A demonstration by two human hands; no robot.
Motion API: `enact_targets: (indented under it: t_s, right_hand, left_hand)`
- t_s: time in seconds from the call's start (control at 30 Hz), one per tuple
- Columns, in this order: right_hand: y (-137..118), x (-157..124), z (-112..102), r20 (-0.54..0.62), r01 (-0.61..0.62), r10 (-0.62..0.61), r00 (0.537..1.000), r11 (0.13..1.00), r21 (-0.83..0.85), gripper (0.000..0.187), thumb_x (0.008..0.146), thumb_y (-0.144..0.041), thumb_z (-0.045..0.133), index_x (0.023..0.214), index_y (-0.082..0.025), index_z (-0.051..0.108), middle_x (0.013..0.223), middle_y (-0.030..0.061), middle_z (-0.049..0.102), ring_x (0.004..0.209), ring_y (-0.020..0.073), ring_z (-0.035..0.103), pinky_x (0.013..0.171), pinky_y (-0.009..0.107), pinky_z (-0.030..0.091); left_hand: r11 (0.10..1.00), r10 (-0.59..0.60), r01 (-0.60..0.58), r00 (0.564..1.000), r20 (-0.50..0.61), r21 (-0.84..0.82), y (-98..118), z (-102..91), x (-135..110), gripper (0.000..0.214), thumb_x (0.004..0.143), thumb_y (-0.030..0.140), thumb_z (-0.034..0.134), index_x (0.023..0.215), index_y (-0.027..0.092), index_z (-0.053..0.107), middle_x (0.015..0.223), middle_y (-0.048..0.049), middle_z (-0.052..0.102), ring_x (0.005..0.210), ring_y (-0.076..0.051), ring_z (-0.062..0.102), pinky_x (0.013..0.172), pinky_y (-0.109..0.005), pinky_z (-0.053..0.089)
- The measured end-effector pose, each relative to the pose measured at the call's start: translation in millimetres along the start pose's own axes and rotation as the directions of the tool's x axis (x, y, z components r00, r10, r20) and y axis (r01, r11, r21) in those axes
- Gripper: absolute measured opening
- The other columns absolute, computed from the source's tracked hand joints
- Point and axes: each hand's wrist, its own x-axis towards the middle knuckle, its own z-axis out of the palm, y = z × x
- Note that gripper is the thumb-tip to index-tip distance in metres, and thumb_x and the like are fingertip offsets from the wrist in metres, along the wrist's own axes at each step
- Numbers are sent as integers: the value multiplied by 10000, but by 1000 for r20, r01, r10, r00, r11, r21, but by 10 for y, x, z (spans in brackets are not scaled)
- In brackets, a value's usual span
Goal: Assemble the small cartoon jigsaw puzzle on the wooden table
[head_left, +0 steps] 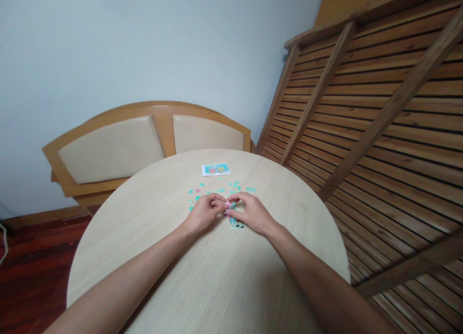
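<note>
Well, the left hand (pixel 203 210) and right hand (pixel 254 211) meet at lower centre, fingertips pinching pink puzzle pieces (pixel 228 206) between them; loose teal pieces (pixel 237 185) lie scattered just above in the frame.

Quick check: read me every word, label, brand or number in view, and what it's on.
No text can be read in this view.
Card: a coloured picture shows; any print is too small to read.
Pieces: too small to make out any lettering.
Table: no writing visible.
</note>
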Motion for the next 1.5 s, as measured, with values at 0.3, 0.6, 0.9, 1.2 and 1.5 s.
enact_targets:
  t_s: [0.3, 0.6, 0.9, 1.2, 1.5]
  right_hand:
    - [24, -3, -33, 45, -6, 4, 999, 999, 40, 304, 834, -429, 721, 1057, -226, 760, 1020, 65, 750, 966, 218, 660, 899, 348, 474]
    - [82, -21, -8, 159, -64, 44, 986, 991, 122, 371, 848, -503, 685, 1084, -227, 762, 1025, 65, 745, 971, 221, 661, 913, 348, 476]
    - [187, -43, -78, 202, 62, -51, 978, 997, -49, 457, 797, -435, 754, 1189, -203, 704, 1147, 93, 701, 1120, 253, 599, 1000, 396, 430]
    - [318, -96, -123, 325, 122, -55, 944, 974, -191, 486, 765, -484, 771, 1181, -241, 708, 1222, 83, 635, 1194, 273, 520, 1067, 436, 356]
    - [318, -95, -103, 331, 108, -41, 943, 976, -189, 461, 770, -489, 767, 1157, -244, 714, 1212, 73, 642, 1198, 271, 520, 1071, 433, 338]
  left_hand:
    - [1000, -15, 12, 994, 108, 26, 15, -78, 6, 482, 724, 514, 792, 955, 110, 667, 861, -98, 736, 772, -177, 683, 737, -278, 520]
    - [819, 131, -232, 966, 223, 525, 136, -204, -74, 187, 895, 317, 621, 972, 198, 742, 908, -32, 753, 756, -138, 654, 701, -228, 476]
    - [606, 155, -361, 928, 340, 709, 203, -242, -108, 215, 921, 316, 568, 974, 223, 754, 975, -42, 755, 877, -182, 687, 817, -266, 493]
    - [546, 149, -457, 877, 456, 702, 83, -284, -87, 187, 935, 314, 583, 981, 254, 755, 1021, -32, 755, 924, -184, 682, 824, -267, 475]
    - [510, 170, -495, 860, 481, 704, 78, -264, -83, 193, 950, 327, 578, 965, 250, 754, 1050, -38, 729, 998, -187, 646, 877, -269, 465]
